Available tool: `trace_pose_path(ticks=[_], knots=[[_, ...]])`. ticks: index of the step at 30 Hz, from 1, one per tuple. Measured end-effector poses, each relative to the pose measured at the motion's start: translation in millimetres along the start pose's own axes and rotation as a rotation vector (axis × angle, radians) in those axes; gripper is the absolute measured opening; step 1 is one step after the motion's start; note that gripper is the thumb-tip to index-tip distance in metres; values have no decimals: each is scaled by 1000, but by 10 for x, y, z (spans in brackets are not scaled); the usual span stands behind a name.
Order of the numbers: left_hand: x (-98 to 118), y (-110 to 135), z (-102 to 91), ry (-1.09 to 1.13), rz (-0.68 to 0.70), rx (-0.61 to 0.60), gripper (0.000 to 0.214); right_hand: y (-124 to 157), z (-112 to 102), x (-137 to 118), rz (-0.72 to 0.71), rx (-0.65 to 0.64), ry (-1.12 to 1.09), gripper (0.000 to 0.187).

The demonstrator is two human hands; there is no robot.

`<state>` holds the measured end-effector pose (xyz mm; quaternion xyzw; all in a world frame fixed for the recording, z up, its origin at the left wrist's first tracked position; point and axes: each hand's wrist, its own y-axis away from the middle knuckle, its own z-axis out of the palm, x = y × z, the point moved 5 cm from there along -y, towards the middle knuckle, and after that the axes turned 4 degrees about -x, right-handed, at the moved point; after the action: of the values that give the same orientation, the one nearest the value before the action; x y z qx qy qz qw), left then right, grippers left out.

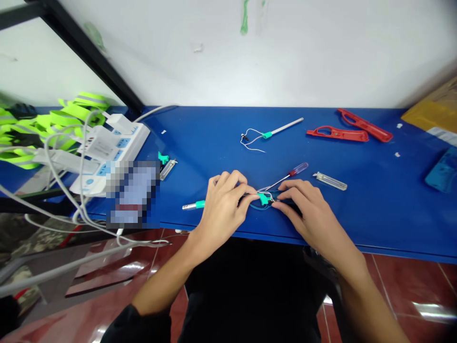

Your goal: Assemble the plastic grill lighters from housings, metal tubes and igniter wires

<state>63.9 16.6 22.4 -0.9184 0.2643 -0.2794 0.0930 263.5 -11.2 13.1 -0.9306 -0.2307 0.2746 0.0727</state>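
My left hand point(228, 202) is closed in a pinch on a green plastic piece point(263, 198) just above the blue table. A metal tube with a green section point(193, 206) sticks out beyond that hand's left side. Thin white wires loop around the green piece. My right hand point(310, 207) pinches at the wire's right end, with a dark part half hidden under its fingers. Just behind the hands lies a screwdriver point(298, 169) with a red and clear handle, its shaft reaching toward the green piece.
At the back lies another metal tube point(287, 126) with wires, near red plastic casings point(342, 134). Clear plastic tanks point(331, 181) flank the hands. A power strip point(134, 143), cables and a blurred phone point(134, 195) occupy the left. A blue object point(442, 169) sits right.
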Motion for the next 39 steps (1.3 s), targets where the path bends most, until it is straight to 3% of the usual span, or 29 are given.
trace_pose_path(ticks=[9,16,25,33,39], knots=[[67,19,4,-58,26,-20,17,-8,28,-12,-2,-4,36,12],[114,61,-30,-136,113,63,15,-8,21,-29,-5,-9,45,12],[22,10,-27,15,104,35,16,-10,13,-21,-33,10,53,13],[109,154,-105,-277,214,-105,32,-19,7,-21,-33,19,68,12],[125,220,-73,-399,255,-83,35,-18,7,-64,-81,33,141,24]])
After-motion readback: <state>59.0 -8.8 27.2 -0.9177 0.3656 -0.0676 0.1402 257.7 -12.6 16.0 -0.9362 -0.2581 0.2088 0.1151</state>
